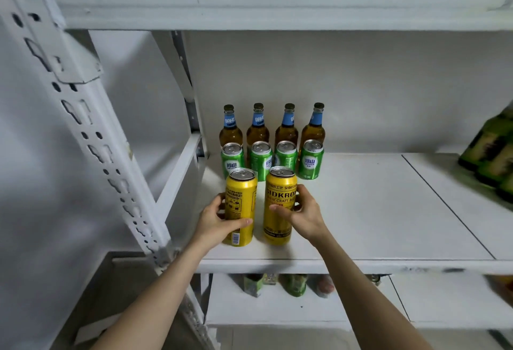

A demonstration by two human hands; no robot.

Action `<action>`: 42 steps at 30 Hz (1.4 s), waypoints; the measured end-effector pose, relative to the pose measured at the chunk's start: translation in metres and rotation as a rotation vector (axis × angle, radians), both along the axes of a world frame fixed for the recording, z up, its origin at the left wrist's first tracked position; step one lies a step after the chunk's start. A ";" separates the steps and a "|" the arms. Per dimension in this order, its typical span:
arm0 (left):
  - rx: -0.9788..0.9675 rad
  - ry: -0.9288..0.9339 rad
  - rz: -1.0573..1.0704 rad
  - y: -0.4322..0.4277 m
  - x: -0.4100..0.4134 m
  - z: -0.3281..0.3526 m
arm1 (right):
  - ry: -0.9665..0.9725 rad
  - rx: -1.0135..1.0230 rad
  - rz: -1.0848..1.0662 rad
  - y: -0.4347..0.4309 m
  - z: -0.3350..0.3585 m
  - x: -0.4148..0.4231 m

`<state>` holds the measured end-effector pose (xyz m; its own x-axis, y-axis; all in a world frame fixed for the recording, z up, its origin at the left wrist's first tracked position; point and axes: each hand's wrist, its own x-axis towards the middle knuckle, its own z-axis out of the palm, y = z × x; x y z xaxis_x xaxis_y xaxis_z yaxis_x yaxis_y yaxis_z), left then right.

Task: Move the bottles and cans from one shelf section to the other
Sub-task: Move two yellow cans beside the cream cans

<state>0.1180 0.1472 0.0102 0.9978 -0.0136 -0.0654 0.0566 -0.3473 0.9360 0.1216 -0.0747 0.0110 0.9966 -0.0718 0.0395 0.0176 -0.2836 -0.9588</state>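
Observation:
Two tall yellow cans stand upright near the front of the white shelf (361, 210). My left hand (215, 220) is wrapped around the left yellow can (241, 197). My right hand (304, 213) grips the right yellow can (279, 199) from its right side. Behind them stands a row of several green cans (311, 159). At the back is a row of several amber bottles (287, 124) with blue neck labels.
Green bottles (491, 149) stand at the shelf's far right, past a seam in the board. A perforated white upright (91, 127) slants down on the left. The lower shelf (277, 308) holds a few green and pale items. Another shelf board (277, 19) runs overhead.

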 end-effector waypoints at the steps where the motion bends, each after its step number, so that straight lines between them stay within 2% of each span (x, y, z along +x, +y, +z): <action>1: 0.004 0.000 -0.005 0.000 -0.007 0.000 | 0.005 0.007 -0.013 -0.001 0.000 -0.009; 9: -0.038 0.027 -0.081 -0.010 -0.055 0.010 | -0.014 0.070 -0.054 -0.014 0.012 -0.077; 20: -0.071 0.007 -0.213 -0.060 -0.087 0.028 | -0.047 0.080 -0.149 -0.065 0.029 -0.130; 28: -0.053 -0.011 -0.253 -0.139 -0.106 0.036 | -0.067 0.078 -0.184 -0.142 0.039 -0.160; 34: -0.070 -0.026 -0.266 -0.218 -0.125 0.038 | -0.065 0.021 -0.195 -0.219 0.044 -0.180; 42: -0.056 -0.022 -0.362 -0.332 -0.125 0.036 | -0.057 0.044 -0.244 -0.326 0.042 -0.200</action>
